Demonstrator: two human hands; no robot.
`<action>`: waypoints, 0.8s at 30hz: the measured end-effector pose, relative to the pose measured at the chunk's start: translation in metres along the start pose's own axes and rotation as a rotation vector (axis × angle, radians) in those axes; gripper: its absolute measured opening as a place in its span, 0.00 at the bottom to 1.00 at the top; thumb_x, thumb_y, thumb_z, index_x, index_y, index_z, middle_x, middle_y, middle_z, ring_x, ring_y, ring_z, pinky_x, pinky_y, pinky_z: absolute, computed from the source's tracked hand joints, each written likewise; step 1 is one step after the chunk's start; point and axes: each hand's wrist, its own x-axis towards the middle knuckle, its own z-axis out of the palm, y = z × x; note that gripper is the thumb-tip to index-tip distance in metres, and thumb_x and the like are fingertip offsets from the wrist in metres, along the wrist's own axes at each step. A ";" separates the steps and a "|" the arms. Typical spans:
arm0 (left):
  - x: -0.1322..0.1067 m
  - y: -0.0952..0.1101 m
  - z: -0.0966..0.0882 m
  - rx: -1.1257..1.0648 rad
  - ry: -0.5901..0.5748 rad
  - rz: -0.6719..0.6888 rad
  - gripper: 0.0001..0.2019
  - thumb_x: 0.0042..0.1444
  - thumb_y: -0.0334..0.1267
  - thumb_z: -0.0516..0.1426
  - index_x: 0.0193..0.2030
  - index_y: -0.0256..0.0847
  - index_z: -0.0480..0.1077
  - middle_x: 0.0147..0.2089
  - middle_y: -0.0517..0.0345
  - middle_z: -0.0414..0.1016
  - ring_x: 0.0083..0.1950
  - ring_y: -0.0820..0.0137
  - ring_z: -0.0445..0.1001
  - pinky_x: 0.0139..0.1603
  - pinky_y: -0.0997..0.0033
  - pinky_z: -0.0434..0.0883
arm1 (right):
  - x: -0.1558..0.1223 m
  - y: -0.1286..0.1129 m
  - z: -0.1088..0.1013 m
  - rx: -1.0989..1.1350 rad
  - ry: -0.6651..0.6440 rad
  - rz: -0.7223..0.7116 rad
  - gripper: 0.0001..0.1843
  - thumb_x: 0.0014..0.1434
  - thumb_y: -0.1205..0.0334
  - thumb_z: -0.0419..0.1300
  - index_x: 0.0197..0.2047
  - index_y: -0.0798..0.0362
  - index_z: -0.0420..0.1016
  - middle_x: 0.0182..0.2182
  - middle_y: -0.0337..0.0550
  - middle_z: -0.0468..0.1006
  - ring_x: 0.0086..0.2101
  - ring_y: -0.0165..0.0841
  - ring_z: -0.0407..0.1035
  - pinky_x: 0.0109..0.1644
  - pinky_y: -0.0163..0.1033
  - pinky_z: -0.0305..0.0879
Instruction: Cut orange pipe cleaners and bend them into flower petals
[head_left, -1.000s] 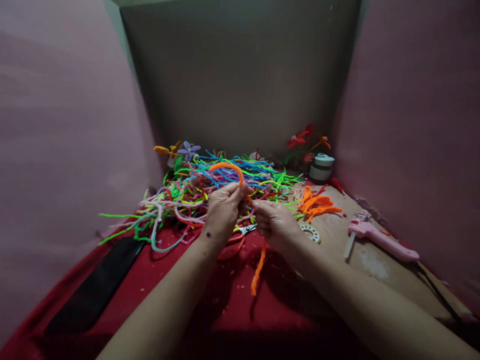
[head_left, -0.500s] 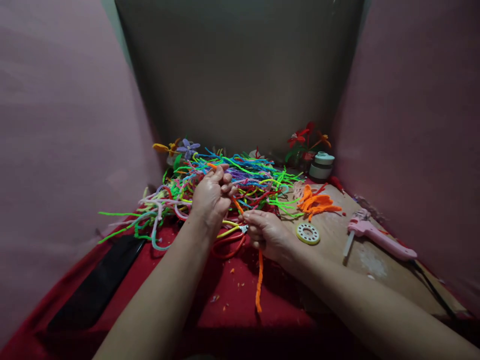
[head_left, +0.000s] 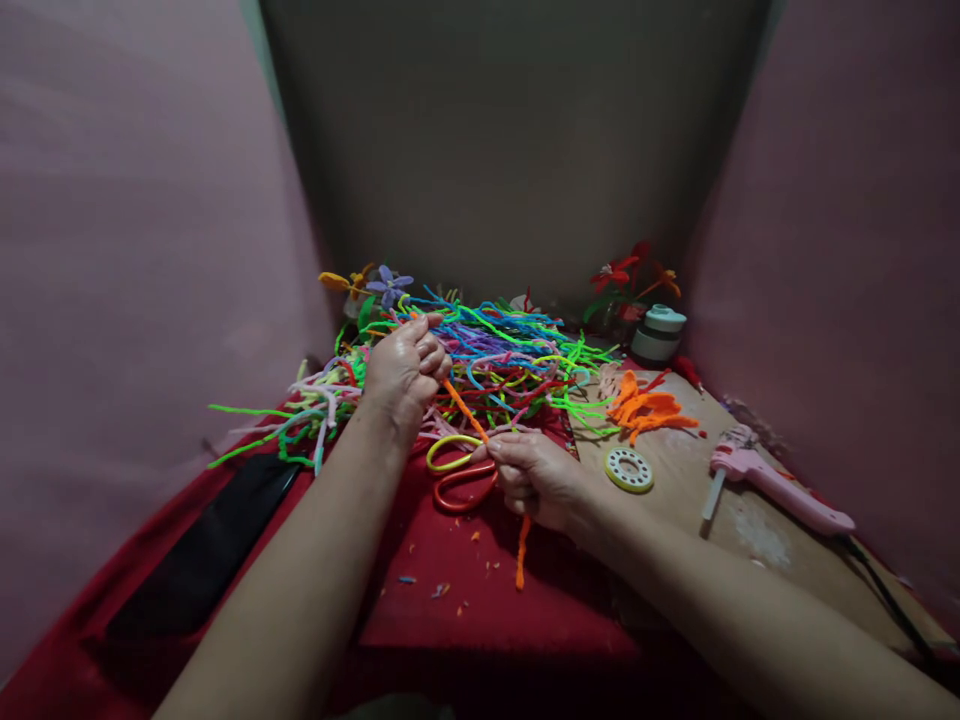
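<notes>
An orange pipe cleaner (head_left: 466, 408) runs taut on a slant between my two hands. My left hand (head_left: 407, 368) is closed on its upper part, with a short end showing above the fingers. Lower and to the right, my right hand (head_left: 536, 476) pinches it between thumb and fingers, and the loose tail hangs below that fist. Scissors with one yellow and one red handle (head_left: 465, 492) lie on the red cloth just left of my right hand; their blades are hidden. Behind both hands spreads a heap of many-coloured pipe cleaners (head_left: 510, 345).
On the board (head_left: 675, 500) at right are orange bent pieces (head_left: 649, 408), a white-and-yellow ring (head_left: 629, 469) and a pink glue gun (head_left: 780, 485). A lidded jar (head_left: 658, 334) stands behind, near red flowers (head_left: 619, 272). A black flat object (head_left: 202, 545) lies at left.
My hands have moved apart along the orange pipe cleaner, so a longer stretch shows between them and the tail below my right hand is shorter. The view has shifted slightly.
</notes>
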 end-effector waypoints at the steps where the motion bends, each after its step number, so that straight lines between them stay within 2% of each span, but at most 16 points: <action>1: 0.002 0.000 -0.003 -0.018 0.004 -0.021 0.10 0.60 0.29 0.46 0.29 0.35 0.64 0.11 0.73 0.46 0.10 0.83 0.46 0.14 0.81 0.48 | 0.000 0.001 -0.001 0.002 -0.005 0.006 0.07 0.53 0.60 0.57 0.32 0.56 0.70 0.09 0.23 0.46 0.13 0.20 0.33 0.15 0.28 0.34; 5: 0.012 -0.004 -0.017 -0.076 -0.031 -0.021 0.10 0.61 0.30 0.46 0.30 0.35 0.64 0.11 0.73 0.48 0.10 0.83 0.47 0.14 0.81 0.50 | -0.003 0.000 -0.004 0.050 -0.063 0.013 0.07 0.54 0.61 0.58 0.33 0.57 0.70 0.10 0.24 0.46 0.14 0.20 0.33 0.15 0.27 0.34; 7: 0.012 -0.008 -0.022 -0.091 -0.060 0.024 0.08 0.61 0.32 0.48 0.33 0.35 0.65 0.13 0.70 0.56 0.13 0.82 0.55 0.18 0.81 0.57 | -0.004 -0.003 -0.006 0.109 -0.102 0.027 0.08 0.55 0.61 0.57 0.34 0.57 0.70 0.10 0.24 0.46 0.14 0.20 0.33 0.15 0.27 0.34; 9: 0.007 -0.014 -0.023 -0.065 -0.109 0.020 0.06 0.59 0.36 0.52 0.35 0.35 0.67 0.21 0.62 0.68 0.22 0.78 0.68 0.27 0.77 0.66 | -0.004 -0.010 -0.008 0.187 -0.105 0.017 0.08 0.57 0.61 0.56 0.35 0.58 0.70 0.11 0.25 0.46 0.14 0.20 0.33 0.15 0.26 0.34; 11: -0.003 -0.024 -0.022 0.041 -0.257 -0.102 0.10 0.53 0.39 0.58 0.37 0.34 0.68 0.32 0.53 0.75 0.33 0.72 0.74 0.37 0.72 0.69 | -0.004 -0.017 -0.011 0.257 -0.080 -0.014 0.09 0.59 0.62 0.54 0.36 0.59 0.70 0.11 0.25 0.46 0.14 0.20 0.33 0.15 0.26 0.35; 13: -0.014 -0.034 -0.019 0.203 -0.416 -0.261 0.12 0.48 0.38 0.62 0.37 0.31 0.71 0.34 0.49 0.76 0.35 0.69 0.74 0.38 0.72 0.69 | -0.003 -0.023 -0.013 0.310 -0.060 -0.030 0.10 0.61 0.63 0.51 0.35 0.59 0.70 0.11 0.26 0.46 0.14 0.20 0.33 0.14 0.26 0.35; 15: -0.023 -0.044 -0.015 0.326 -0.490 -0.365 0.11 0.47 0.38 0.62 0.35 0.31 0.72 0.28 0.54 0.74 0.29 0.73 0.72 0.30 0.77 0.67 | -0.003 -0.026 -0.015 0.345 -0.065 -0.023 0.11 0.62 0.64 0.49 0.33 0.59 0.70 0.11 0.26 0.46 0.13 0.21 0.33 0.14 0.27 0.35; 17: -0.028 -0.049 -0.012 0.374 -0.479 -0.373 0.09 0.47 0.37 0.62 0.32 0.32 0.72 0.23 0.59 0.71 0.23 0.78 0.69 0.24 0.80 0.64 | -0.003 -0.026 -0.016 0.367 -0.097 -0.020 0.12 0.62 0.64 0.48 0.33 0.59 0.70 0.11 0.26 0.47 0.13 0.20 0.34 0.14 0.26 0.36; 19: -0.026 -0.051 -0.011 0.328 -0.412 -0.332 0.08 0.46 0.36 0.62 0.30 0.33 0.71 0.22 0.60 0.70 0.21 0.79 0.67 0.22 0.81 0.63 | -0.002 -0.022 -0.018 0.356 -0.149 -0.018 0.11 0.61 0.64 0.50 0.34 0.60 0.70 0.11 0.27 0.51 0.13 0.20 0.37 0.14 0.25 0.39; 24: -0.012 -0.044 -0.019 0.086 -0.098 -0.170 0.07 0.43 0.27 0.61 0.30 0.35 0.68 0.24 0.58 0.73 0.18 0.81 0.65 0.16 0.84 0.60 | -0.001 -0.017 -0.022 0.177 -0.226 -0.076 0.10 0.57 0.64 0.54 0.36 0.61 0.73 0.12 0.33 0.62 0.12 0.22 0.49 0.15 0.28 0.51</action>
